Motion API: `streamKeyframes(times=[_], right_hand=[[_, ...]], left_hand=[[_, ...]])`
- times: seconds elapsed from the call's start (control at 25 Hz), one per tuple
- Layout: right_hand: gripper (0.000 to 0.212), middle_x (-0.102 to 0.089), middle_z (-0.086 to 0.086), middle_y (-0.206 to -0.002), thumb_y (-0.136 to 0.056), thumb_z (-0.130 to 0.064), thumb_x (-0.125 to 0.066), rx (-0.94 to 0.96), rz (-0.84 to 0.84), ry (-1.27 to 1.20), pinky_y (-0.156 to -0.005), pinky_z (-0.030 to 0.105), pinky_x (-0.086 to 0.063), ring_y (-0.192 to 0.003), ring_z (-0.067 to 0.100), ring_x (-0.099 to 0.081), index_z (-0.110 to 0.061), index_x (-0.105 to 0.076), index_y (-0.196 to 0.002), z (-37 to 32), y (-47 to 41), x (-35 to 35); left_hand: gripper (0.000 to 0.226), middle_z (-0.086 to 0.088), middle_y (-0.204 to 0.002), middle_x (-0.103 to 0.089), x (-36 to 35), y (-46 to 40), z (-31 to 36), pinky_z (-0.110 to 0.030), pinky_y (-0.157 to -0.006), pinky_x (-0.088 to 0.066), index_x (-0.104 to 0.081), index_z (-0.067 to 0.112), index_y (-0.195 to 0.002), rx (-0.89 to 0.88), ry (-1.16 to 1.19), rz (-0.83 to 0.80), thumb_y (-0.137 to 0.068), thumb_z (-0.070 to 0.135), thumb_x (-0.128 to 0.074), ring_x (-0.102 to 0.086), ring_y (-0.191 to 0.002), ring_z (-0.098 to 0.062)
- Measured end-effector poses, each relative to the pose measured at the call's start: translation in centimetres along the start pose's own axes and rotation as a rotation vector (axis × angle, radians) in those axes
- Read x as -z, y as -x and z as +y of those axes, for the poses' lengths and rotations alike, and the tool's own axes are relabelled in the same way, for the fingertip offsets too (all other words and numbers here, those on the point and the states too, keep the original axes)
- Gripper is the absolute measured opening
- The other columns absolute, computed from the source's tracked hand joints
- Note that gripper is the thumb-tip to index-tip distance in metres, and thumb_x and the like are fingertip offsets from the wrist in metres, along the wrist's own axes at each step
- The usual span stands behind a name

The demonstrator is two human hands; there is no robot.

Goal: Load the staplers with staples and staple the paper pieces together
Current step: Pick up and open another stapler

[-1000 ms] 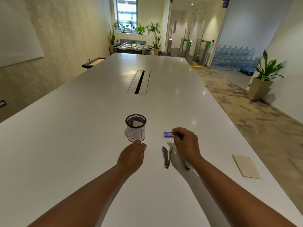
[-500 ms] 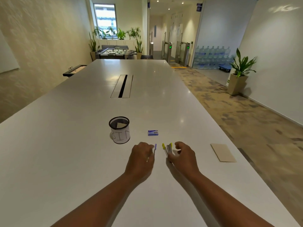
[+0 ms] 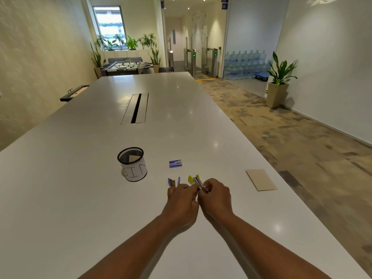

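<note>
- Two staplers lay low in the frame's centre: the purple stapler point(image 3: 173, 182) sat untouched on the surface point(image 3: 80, 198), just left of the hands.
- Left hand point(image 3: 182, 200) curled its fingers at the yellow stapler point(image 3: 196, 181); the right hand point(image 3: 215, 196) pinched its metal arm. Opening it fully, rail upward, probably suited loading best.
- Staple box point(image 3: 175, 163) waited just beyond, paper pieces point(image 3: 261, 179) at right.
- Fingertips and the magazine's contents were hidden.
</note>
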State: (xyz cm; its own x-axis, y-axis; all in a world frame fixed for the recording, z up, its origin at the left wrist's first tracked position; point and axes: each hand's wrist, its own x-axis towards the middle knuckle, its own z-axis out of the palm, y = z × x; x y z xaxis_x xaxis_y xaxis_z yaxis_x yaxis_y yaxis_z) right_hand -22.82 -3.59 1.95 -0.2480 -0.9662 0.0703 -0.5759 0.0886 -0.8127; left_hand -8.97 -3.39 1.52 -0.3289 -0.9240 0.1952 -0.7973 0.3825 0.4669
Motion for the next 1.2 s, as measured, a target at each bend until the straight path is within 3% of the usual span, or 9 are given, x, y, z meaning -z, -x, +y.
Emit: streamKeyframes(times=[0.16,0.2,0.32,0.4,0.56,0.68,0.76,0.96,1.2], right_hand=[[0.016,-0.072,0.001,-0.079,-0.077,-0.013,-0.079,-0.111,0.055,-0.473,-0.069,0.028,-0.056,-0.074,0.014,-0.068,-0.021,-0.07,-0.088,0.9,0.6,1.3],[0.019,-0.073,0.004,-0.084,-0.08,-0.011,-0.08,-0.104,0.034,-0.547,-0.072,0.028,-0.058,-0.077,0.015,-0.069,-0.02,-0.07,-0.094,1.1,0.9,1.5],[0.025,-0.073,-0.001,-0.089,-0.085,-0.014,-0.078,-0.036,-0.003,-0.509,-0.073,0.02,-0.058,-0.08,0.01,-0.07,-0.027,-0.067,-0.104,1.4,2.0,1.5],[0.031,-0.071,-0.005,-0.09,-0.086,-0.016,-0.076,0.015,-0.018,-0.447,-0.07,0.019,-0.056,-0.077,0.004,-0.066,-0.03,-0.064,-0.111,1.5,2.2,1.4],[0.029,-0.069,0.003,-0.088,-0.096,-0.02,-0.067,-0.029,-0.141,-0.715,-0.066,0.03,-0.056,-0.074,0.012,-0.066,-0.02,-0.06,-0.124,1.9,1.3,1.6],[0.032,-0.068,0.018,-0.086,-0.095,-0.046,-0.065,-0.022,-0.172,-0.719,-0.072,0.041,-0.054,-0.078,0.021,-0.065,-0.017,-0.066,-0.107,2.4,0.6,1.5],[0.042,-0.065,0.013,-0.075,-0.09,-0.054,-0.064,0.019,-0.167,-0.664,-0.065,0.038,-0.052,-0.071,0.019,-0.061,-0.012,-0.064,-0.093,2.5,0.4,1.3],[0.036,-0.058,-0.005,-0.066,-0.096,-0.051,-0.055,0.093,-0.135,-0.592,-0.058,0.026,-0.047,-0.063,0.011,-0.055,-0.019,-0.055,-0.079,2.8,0.2,0.8],[0.03,-0.055,0.0,-0.07,-0.101,-0.037,-0.054,0.111,-0.129,-0.615,-0.058,0.031,-0.045,-0.066,0.015,-0.051,-0.014,-0.053,-0.081,2.7,0.5,1.0]], left_hand=[[0.06,0.019,-0.111,-0.065,-0.9,-1.1,1.9,-0.004,-0.084,-0.043,-0.041,0.038,-0.144,0.258,0.618,0.139,-0.086,0.026,-0.054,-0.062,-0.103,0.007],[0.058,0.013,-0.111,-0.067,-1.2,-1.6,2.7,-0.01,-0.088,-0.048,-0.042,0.037,-0.143,0.38,0.83,0.182,-0.088,0.027,-0.06,-0.065,-0.102,0.004],[0.021,-0.02,-0.101,-0.072,-2.4,-2.8,4.0,-0.056,-0.094,-0.056,-0.067,0.021,-0.113,0.519,1.275,0.263,-0.093,0.022,-0.068,-0.07,-0.102,-0.041],[0.008,-0.02,-0.096,-0.074,-2.5,-2.7,4.3,-0.06,-0.09,-0.057,-0.072,0.021,-0.095,0.506,1.256,0.289,-0.093,0.025,-0.066,-0.071,-0.097,-0.044],[0.029,-0.016,-0.099,-0.077,-3.6,-2.5,3.6,-0.052,-0.092,-0.055,-0.071,0.019,-0.103,0.398,1.261,0.19,-0.092,0.044,-0.062,-0.075,-0.096,-0.034],[0.032,-0.013,-0.1,-0.076,-4.1,-2.4,3.4,-0.05,-0.092,-0.055,-0.07,0.021,-0.101,0.339,1.169,0.176,-0.096,0.048,-0.053,-0.073,-0.099,-0.032],[0.031,-0.006,-0.086,-0.071,-4.2,-2.5,3.5,-0.046,-0.078,-0.053,-0.064,0.024,-0.088,0.333,1.104,0.212,-0.098,0.048,-0.048,-0.066,-0.082,-0.025],[0.034,0.008,-0.065,-0.05,-4.3,-2.2,4.4,-0.039,-0.064,-0.042,-0.048,0.025,-0.077,0.352,1.032,0.278,-0.104,0.044,-0.04,-0.047,-0.065,-0.014],[0.037,0.014,-0.059,-0.049,-5.0,-2.3,4.9,-0.034,-0.06,-0.042,-0.045,0.021,-0.076,0.346,0.901,0.389,-0.107,0.039,-0.036,-0.044,-0.059,-0.01]])
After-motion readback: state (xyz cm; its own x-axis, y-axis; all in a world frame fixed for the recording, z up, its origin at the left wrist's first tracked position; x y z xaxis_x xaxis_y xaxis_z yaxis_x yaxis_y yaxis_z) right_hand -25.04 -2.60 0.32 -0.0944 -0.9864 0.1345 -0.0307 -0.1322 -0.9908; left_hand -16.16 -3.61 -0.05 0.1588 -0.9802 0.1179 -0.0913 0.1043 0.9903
